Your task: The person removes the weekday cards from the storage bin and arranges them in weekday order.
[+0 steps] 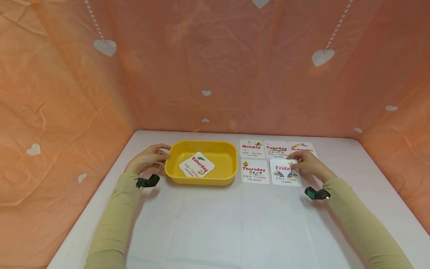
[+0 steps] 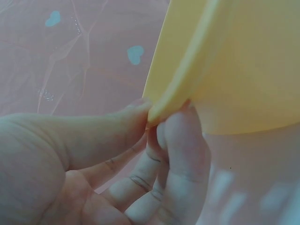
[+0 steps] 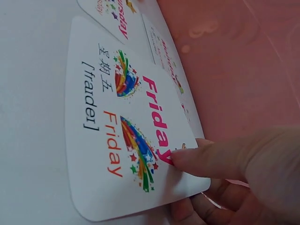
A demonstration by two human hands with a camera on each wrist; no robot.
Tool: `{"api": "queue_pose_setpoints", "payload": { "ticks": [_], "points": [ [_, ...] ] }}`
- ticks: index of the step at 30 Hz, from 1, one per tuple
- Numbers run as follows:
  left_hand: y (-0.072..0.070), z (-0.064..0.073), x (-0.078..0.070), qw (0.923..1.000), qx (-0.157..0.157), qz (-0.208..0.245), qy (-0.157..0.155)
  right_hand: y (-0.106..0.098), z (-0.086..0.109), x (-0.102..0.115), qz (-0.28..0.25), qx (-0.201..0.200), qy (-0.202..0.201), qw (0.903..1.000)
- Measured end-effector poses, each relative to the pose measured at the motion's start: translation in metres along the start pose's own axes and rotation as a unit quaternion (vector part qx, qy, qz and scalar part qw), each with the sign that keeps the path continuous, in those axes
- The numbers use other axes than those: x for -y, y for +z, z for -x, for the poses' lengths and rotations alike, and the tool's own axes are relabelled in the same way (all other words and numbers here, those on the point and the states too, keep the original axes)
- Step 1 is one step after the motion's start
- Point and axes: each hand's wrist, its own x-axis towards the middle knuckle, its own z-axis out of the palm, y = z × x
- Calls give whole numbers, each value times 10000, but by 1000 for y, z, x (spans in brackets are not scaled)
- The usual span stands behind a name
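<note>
My right hand (image 1: 307, 163) pinches the Friday card (image 1: 285, 177) by its upper right corner, thumb on top and fingers beneath in the right wrist view. That card lies just right of the Thursday card (image 1: 254, 175), below the Tuesday card (image 1: 276, 148). At the far left, my left hand (image 1: 147, 158) pinches the rim of a yellow tray (image 1: 201, 181) between thumb and fingers, as the left wrist view shows closely. Inside the tray a Saturday card (image 1: 197, 165) lies tilted, printed side up.
A Monday card (image 1: 252, 148) and a Wednesday card (image 1: 304, 146), partly behind my right hand, lie in the back row. The white table (image 1: 208, 224) ends at orange cloth walls (image 1: 215, 74) printed with pale hearts, at the back and both sides.
</note>
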Motion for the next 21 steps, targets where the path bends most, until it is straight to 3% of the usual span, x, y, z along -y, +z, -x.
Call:
{"api": "queue_pose_setpoints", "payload": {
  "ticks": [21],
  "points": [
    [-2,-2,1,10000,95,-25,-11,6,-1,-4,420,-399,-73,9983]
  ]
}}
